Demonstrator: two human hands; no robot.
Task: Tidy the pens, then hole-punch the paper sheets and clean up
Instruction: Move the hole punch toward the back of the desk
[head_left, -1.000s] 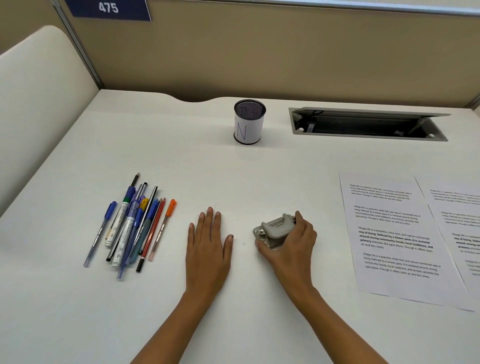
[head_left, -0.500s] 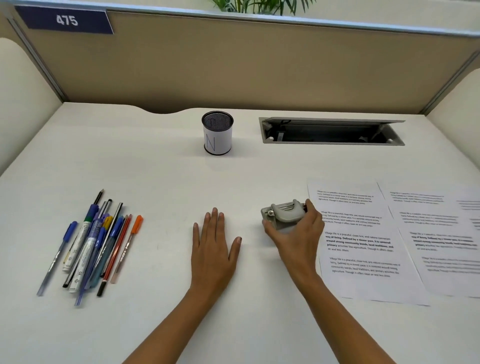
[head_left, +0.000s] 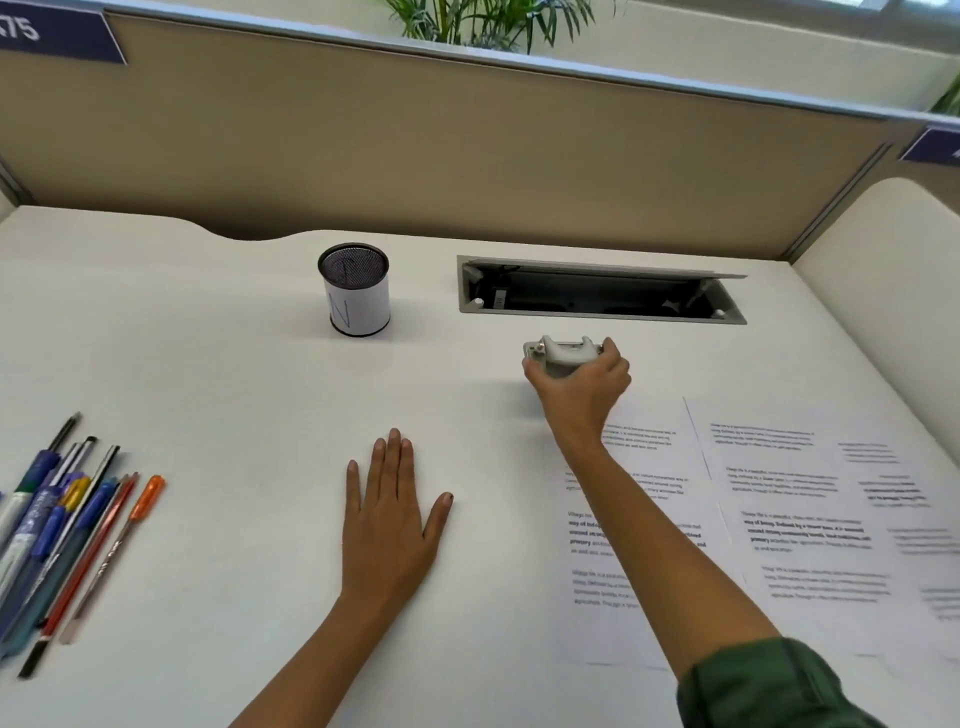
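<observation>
**Right hand on the hole punch, left hand flat on the desk**

The right hand (head_left: 582, 384) reaches forward with its fingers and thumb curled round the grey hole punch (head_left: 563, 353), gripping it from the near side; the punch sits just in front of the open cable tray (head_left: 597, 291) set into the white desk (head_left: 234, 364), and whether it rests on the surface or is lifted clear I cannot tell; the forearm crosses above the nearest of the printed paper sheets (head_left: 789, 509), which lie side by side on the right part of the desk. The left hand (head_left: 389, 525) lies palm down, fingers straight and slightly spread, holding nothing; it is well apart from the punch. The pens (head_left: 67, 530) lie in a loose bundle at the left edge, partly cut off by the frame; an orange-capped one is the rightmost. The mesh pen cup (head_left: 354, 291), wrapped in a white label marked N, stands upright toward the back, left of the tray.
</observation>
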